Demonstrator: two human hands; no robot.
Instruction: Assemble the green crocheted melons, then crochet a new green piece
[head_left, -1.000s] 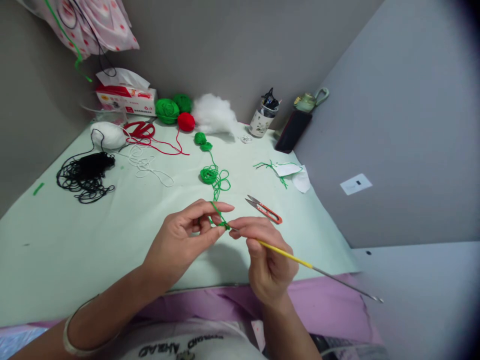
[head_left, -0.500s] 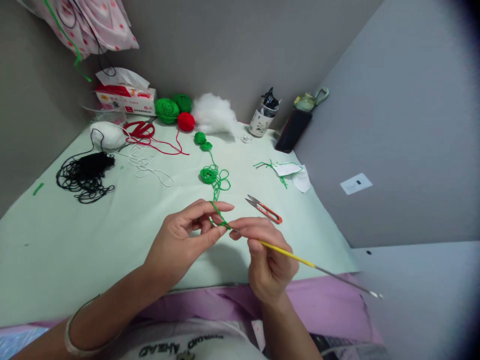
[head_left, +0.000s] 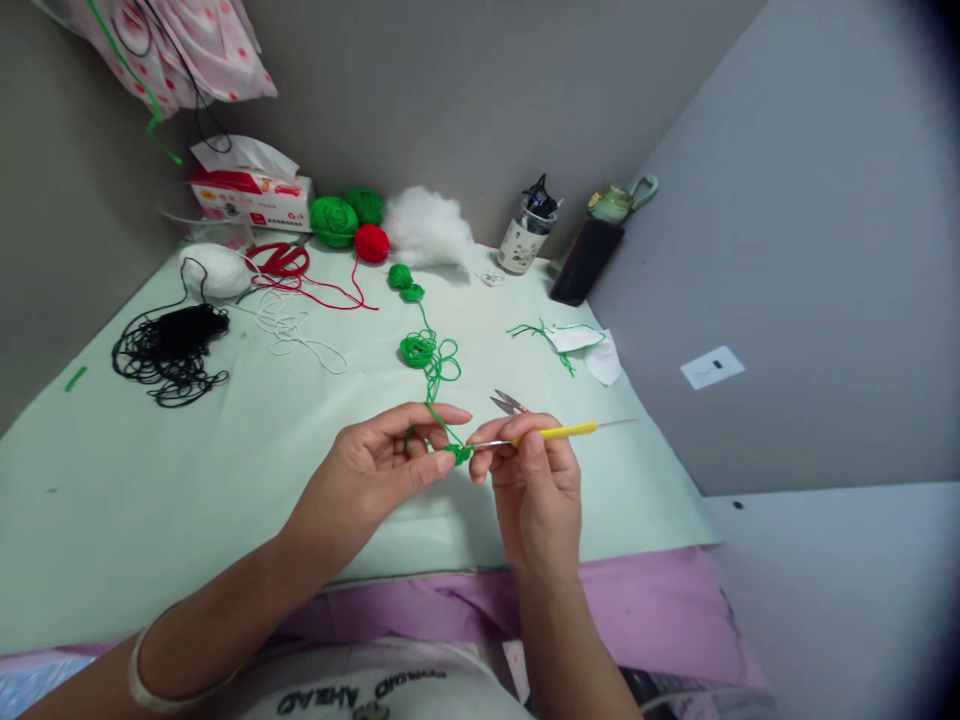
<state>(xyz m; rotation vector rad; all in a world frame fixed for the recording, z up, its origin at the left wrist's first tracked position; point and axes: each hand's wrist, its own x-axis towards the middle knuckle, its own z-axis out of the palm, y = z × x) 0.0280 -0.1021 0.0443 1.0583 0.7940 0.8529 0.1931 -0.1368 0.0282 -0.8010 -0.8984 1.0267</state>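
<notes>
My left hand (head_left: pixel 375 470) pinches a small green crochet piece (head_left: pixel 458 454) between thumb and fingers, with green yarn (head_left: pixel 437 412) looped over the forefinger. That strand runs back to a small green yarn coil (head_left: pixel 418 349) on the pale green table cover (head_left: pixel 150 470). My right hand (head_left: pixel 534 480) grips a yellow-handled crochet hook (head_left: pixel 559 432), lying nearly level, its tip at the green piece. Orange thread snips (head_left: pixel 508 402) lie just behind my right hand, mostly hidden by it.
At the back stand a tissue box (head_left: pixel 251 197), green yarn balls (head_left: pixel 335 220), a red yarn ball (head_left: pixel 372 242), white stuffing (head_left: pixel 429 228), a cup of tools (head_left: pixel 525 238) and a dark phone (head_left: pixel 585 262). Black yarn (head_left: pixel 171 343) lies left; paper scraps (head_left: pixel 589 350) right.
My right hand has swung the hook's rear end up from pointing down right to nearly level, and has moved up over the snips. The left hand has barely shifted.
</notes>
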